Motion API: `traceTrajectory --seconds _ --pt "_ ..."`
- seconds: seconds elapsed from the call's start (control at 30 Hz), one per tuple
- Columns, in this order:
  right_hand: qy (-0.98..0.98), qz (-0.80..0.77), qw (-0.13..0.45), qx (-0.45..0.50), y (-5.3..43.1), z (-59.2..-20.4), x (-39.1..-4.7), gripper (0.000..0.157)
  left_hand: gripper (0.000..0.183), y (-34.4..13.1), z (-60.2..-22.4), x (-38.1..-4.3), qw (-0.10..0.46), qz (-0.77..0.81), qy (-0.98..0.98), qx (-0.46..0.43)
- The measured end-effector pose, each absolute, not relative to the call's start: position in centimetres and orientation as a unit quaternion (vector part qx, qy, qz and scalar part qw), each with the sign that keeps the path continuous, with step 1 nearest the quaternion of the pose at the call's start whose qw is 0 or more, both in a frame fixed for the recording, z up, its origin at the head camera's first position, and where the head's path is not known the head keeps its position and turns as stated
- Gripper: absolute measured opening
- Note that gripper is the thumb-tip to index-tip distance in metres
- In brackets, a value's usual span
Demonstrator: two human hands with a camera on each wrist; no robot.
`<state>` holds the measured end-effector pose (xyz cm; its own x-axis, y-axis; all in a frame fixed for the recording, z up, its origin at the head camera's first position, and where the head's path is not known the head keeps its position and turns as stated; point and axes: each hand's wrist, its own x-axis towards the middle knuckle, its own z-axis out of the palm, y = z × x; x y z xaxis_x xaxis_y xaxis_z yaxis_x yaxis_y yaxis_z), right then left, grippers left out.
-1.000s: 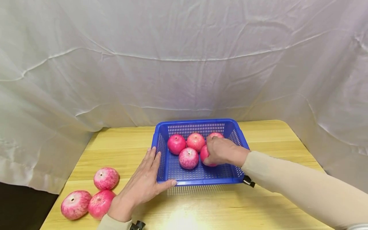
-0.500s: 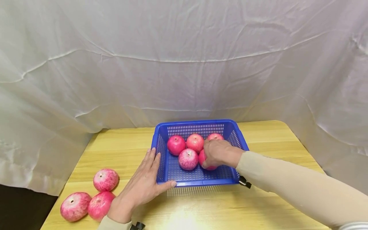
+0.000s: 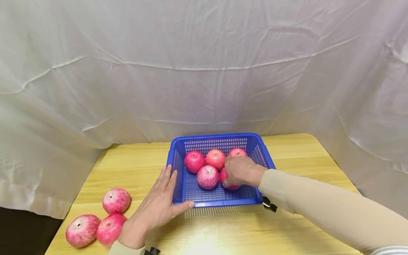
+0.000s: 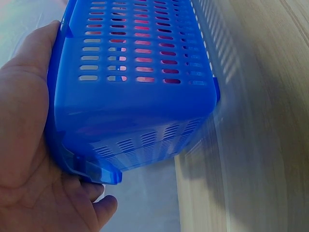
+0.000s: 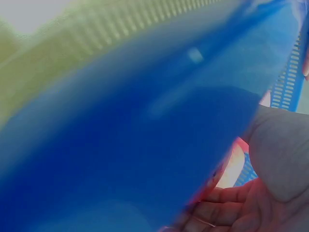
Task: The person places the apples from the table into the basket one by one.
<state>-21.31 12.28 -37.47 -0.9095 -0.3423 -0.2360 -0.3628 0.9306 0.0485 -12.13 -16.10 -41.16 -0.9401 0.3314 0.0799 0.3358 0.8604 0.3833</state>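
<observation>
A blue plastic basket [image 3: 216,203] with slotted walls stands on the table and holds several pink-red apples. Inside it, my right hand [image 3: 241,171] grips the front right apple [image 3: 225,178] from above, its fingers partly hiding the fruit. Left of that lies a streaked apple [image 3: 208,177], and behind are a dark pink apple [image 3: 194,162], a paler apple [image 3: 215,159] and another apple [image 3: 237,152] at the back right. With fingers extended, my left hand [image 3: 157,202] rests along the basket's front left corner, thumb on the front rim. The right wrist view is mostly filled by the blurred basket wall [image 5: 130,145].
On the wooden table [image 3: 223,232], three more apples sit at the front left: an upper one [image 3: 116,200], a left one [image 3: 83,231] and one [image 3: 109,229] beside my left wrist. A pale cloth [image 3: 204,71] hangs behind the table.
My right hand has shifted slightly left with the gripped apple, bringing it close beside the streaked one. The back right apple shows more fully. My left hand stays in place on the basket.
</observation>
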Motion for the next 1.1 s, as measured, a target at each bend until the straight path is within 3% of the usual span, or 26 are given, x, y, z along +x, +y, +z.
traceTrajectory --seconds 0.3,0.77,1.1 --pt "0.977 0.036 0.112 -0.179 12.1 -37.9 -21.1 0.093 0.120 -16.2 -41.2 -12.0 0.009 -0.197 -0.965 -0.175" --pt "0.979 0.018 0.107 -0.173 12.3 -38.0 -20.9 0.094 0.121 -16.1 -41.3 -12.1 0.008 -0.196 -0.965 -0.172" --pt "0.980 0.020 0.112 -0.166 12.5 -36.9 -21.1 0.079 0.121 -16.1 -41.3 -12.1 0.009 -0.198 -0.965 -0.172"
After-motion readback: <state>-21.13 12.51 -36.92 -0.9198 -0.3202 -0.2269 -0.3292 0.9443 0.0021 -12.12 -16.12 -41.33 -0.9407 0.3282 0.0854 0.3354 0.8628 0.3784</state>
